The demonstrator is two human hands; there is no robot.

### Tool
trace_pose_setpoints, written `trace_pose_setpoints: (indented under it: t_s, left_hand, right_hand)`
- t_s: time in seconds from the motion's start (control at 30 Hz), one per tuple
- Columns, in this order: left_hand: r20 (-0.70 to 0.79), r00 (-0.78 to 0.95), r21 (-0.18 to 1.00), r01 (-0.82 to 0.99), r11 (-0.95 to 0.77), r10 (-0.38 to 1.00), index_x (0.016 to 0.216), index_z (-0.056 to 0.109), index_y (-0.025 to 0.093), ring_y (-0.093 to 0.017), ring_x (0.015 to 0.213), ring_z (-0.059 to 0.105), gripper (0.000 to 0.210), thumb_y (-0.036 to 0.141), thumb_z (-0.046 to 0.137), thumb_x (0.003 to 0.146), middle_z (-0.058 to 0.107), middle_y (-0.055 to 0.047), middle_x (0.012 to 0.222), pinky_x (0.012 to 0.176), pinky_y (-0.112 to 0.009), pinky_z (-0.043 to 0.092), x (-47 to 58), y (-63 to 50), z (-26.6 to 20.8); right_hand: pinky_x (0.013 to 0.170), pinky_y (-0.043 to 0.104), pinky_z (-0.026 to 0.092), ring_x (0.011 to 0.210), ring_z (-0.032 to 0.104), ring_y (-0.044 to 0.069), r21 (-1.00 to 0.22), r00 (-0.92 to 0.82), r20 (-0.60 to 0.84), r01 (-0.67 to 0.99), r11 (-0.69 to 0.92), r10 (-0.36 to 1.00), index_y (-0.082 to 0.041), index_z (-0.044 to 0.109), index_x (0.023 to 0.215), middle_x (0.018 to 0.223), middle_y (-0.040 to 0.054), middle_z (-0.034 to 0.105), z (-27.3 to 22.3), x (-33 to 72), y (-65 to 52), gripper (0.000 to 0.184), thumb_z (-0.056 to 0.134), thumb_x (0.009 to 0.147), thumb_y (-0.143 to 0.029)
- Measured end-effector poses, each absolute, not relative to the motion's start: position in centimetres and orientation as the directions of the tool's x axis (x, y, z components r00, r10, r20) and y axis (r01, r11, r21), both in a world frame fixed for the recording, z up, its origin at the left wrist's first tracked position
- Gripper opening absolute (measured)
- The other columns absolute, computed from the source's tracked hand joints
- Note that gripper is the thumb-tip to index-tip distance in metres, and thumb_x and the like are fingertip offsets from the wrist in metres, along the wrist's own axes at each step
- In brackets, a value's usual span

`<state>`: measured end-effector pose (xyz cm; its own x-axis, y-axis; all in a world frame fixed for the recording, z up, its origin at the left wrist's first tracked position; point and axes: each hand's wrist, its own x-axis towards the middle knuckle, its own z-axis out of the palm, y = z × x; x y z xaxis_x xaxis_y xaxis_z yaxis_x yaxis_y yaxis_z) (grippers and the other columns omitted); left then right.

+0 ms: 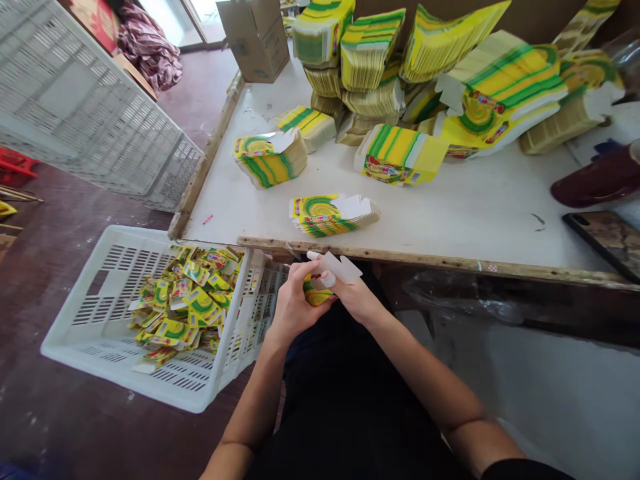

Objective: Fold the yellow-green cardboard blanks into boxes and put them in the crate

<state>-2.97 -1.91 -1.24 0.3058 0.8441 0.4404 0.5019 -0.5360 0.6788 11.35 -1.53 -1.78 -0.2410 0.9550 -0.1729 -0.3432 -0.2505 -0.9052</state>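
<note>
Between my two hands, just off the table's front edge, is a small yellow and green carton [316,294] with white inner flaps standing out. My left hand [296,303] wraps its fingers round the carton's left side. From the other side my right hand [357,299] grips it, thumb against a white flap. Fingers hide much of the carton. Straight ahead on the table lies a short stack of flat cartons [327,217] of the same print, fanned out.
A white plastic crate [125,230] with many small cartons [193,300] stands at lower left. Bundles of flat cartons [373,57] fill the table's back. A phone [605,240] and a dark red bottle [595,177] lie at right. The table [450,223] has a raised wooden edge.
</note>
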Motion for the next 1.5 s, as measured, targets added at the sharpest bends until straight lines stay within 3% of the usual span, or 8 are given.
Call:
trace_pose_setpoints:
  t_s: [0.13, 0.27, 0.4, 0.5, 0.7, 0.97, 1.27, 1.5]
  left_hand:
    - [0.356, 0.321, 0.730, 0.491, -0.475, 0.878, 0.117, 0.045, 0.027, -0.017, 0.087, 0.066, 0.051, 0.019, 0.069, 0.073, 0.061, -0.001, 0.101, 0.071, -0.027, 0.054, -3.0, -2.1, -1.5]
    - [0.328, 0.254, 0.796, 0.444, -0.411, 0.910, 0.122, 0.037, 0.026, -0.012, 0.064, 0.060, 0.057, 0.017, 0.066, 0.074, 0.059, 0.002, 0.087, 0.056, -0.022, 0.048, -3.1, -2.2, -2.5]
    - [0.302, 0.147, 0.790, 0.514, -0.334, 0.942, 0.132, 0.031, 0.023, -0.020, 0.088, 0.065, 0.071, 0.018, 0.067, 0.071, 0.059, -0.009, 0.108, 0.074, -0.034, 0.053, -3.3, -2.4, -3.4]
    - [0.250, 0.067, 0.726, 0.647, -0.233, 0.966, 0.123, 0.043, 0.022, -0.026, 0.099, 0.063, 0.063, 0.017, 0.069, 0.065, 0.058, -0.009, 0.109, 0.086, -0.042, 0.052, -3.6, -2.7, -3.3]
    - [0.254, 0.104, 0.713, 0.652, -0.259, 0.962, 0.111, 0.055, 0.022, -0.023, 0.087, 0.066, 0.048, 0.022, 0.070, 0.066, 0.066, -0.004, 0.097, 0.078, -0.035, 0.053, -4.0, -2.7, -2.0]
    - [0.184, 0.270, 0.692, 0.647, -0.319, 0.945, 0.108, 0.064, 0.023, -0.023, 0.083, 0.071, 0.047, 0.026, 0.075, 0.062, 0.074, -0.005, 0.097, 0.076, -0.034, 0.056, -5.0, -1.3, -0.7]
    - [0.190, 0.274, 0.648, 0.687, -0.330, 0.943, 0.110, 0.065, 0.023, -0.026, 0.088, 0.072, 0.049, 0.026, 0.075, 0.063, 0.075, -0.006, 0.101, 0.078, -0.035, 0.057, -4.7, -0.5, -0.4]
    - [0.042, 0.073, 0.670, 0.738, -0.082, 0.996, 0.114, 0.061, 0.021, -0.024, 0.090, 0.070, 0.049, 0.037, 0.072, 0.068, 0.073, -0.006, 0.103, 0.082, -0.036, 0.057, -6.8, -1.4, -0.7]
  right_hand:
    - [0.110, 0.048, 0.044, 0.128, 0.058, 0.030, -0.962, -0.246, -0.079, -0.236, -0.138, 0.966, -0.023, 0.057, 0.136, 0.137, 0.0109, 0.062, -1.9, 11.2, -1.9, 0.071, 0.060, 0.082, -0.068]
    - [0.114, 0.045, 0.041, 0.135, 0.051, 0.026, -0.988, -0.293, 0.139, 0.018, 0.151, 0.946, -0.023, 0.047, 0.145, 0.147, 0.0112, 0.053, -1.6, 11.3, -2.7, 0.060, 0.063, 0.089, -0.036]
    - [0.111, 0.041, 0.045, 0.131, 0.056, 0.021, -0.937, -0.244, 0.277, 0.143, 0.317, 0.929, -0.026, 0.059, 0.135, 0.141, 0.0080, 0.059, -2.3, 11.8, -2.9, 0.045, 0.045, 0.094, -0.015]
    - [0.111, 0.041, 0.046, 0.129, 0.058, 0.021, -0.933, -0.180, 0.270, 0.195, 0.303, 0.946, -0.028, 0.058, 0.136, 0.139, 0.0062, 0.061, -2.9, 12.1, -2.5, 0.046, 0.045, 0.094, -0.015]
    - [0.115, 0.043, 0.040, 0.142, 0.043, 0.024, -0.911, -0.313, 0.262, 0.230, 0.341, 0.913, -0.027, 0.055, 0.140, 0.157, 0.0074, 0.040, -2.7, 11.7, -2.5, 0.051, 0.053, 0.090, -0.015]
    - [0.109, 0.044, 0.047, 0.131, 0.056, 0.027, -0.883, -0.452, 0.244, 0.261, 0.389, 0.858, -0.023, 0.075, 0.103, 0.146, 0.0114, 0.054, -2.2, 14.2, -1.0, 0.020, 0.062, 0.088, -0.020]
    - [0.114, 0.042, 0.040, 0.142, 0.043, 0.026, -0.938, -0.470, 0.189, 0.173, 0.300, 0.862, -0.025, 0.068, 0.125, 0.155, 0.0091, 0.042, -2.8, 14.2, -0.7, 0.034, 0.054, 0.094, -0.025]
    - [0.102, 0.042, 0.051, 0.119, 0.063, 0.025, -0.953, -0.276, 0.185, 0.183, 0.241, 0.943, -0.021, 0.052, 0.139, 0.134, 0.0121, 0.062, -3.3, 11.9, 0.3, 0.055, 0.065, 0.086, -0.028]
